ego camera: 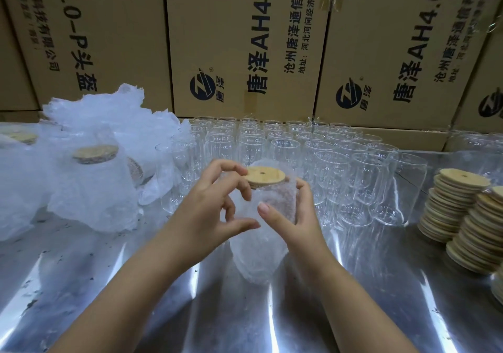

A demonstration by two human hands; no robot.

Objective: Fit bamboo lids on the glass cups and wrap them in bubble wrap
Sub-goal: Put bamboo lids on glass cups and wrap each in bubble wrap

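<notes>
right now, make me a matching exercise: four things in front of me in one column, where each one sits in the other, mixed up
1 lidded cup
2 stacked bamboo lids
3 bare glass cups
4 wrapped cups

a far left
b held by the left hand and right hand
c far right
d rows at the back

Pairs: 1-b, 2-c, 3-d, 4-a

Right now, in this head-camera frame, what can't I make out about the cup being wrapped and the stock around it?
1. Head view: whether the round bamboo lid sits fully on the clear glass cup; bubble wrap and the left hand cover its rim.
2. Right hand's fingers: behind the cup.
3. Stacked bamboo lids, right: cut by the frame edge.
4. Crumpled bubble-wrap pile, left: wrap hides how many cups it holds.
</notes>
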